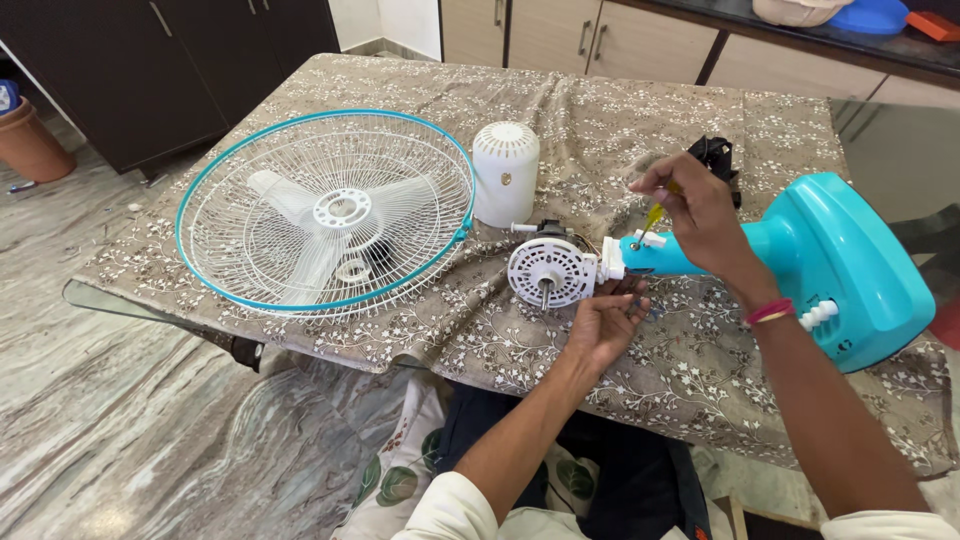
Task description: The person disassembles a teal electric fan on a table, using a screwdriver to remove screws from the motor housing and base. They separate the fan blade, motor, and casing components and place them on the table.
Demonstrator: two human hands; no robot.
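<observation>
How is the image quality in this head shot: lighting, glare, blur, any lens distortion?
Head view: even, soft daylight with faint shadows under the fan guard and motor cover; a mild sheen on the marble floor, no harsh glare; the right hand with the screwdriver and the left hand at the fan motor are sharp; wide-angle stretch shows at the table edges.

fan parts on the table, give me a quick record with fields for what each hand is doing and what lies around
left hand: under the fan neck, beside the white motor face
right hand: pinches a yellow-handled screwdriver, tip down at the neck joint
fan body: teal, lying on its side
grille: teal-rimmed, flat, white blades inside
motor cover: white, upright
surface: floral tablecloth
</observation>
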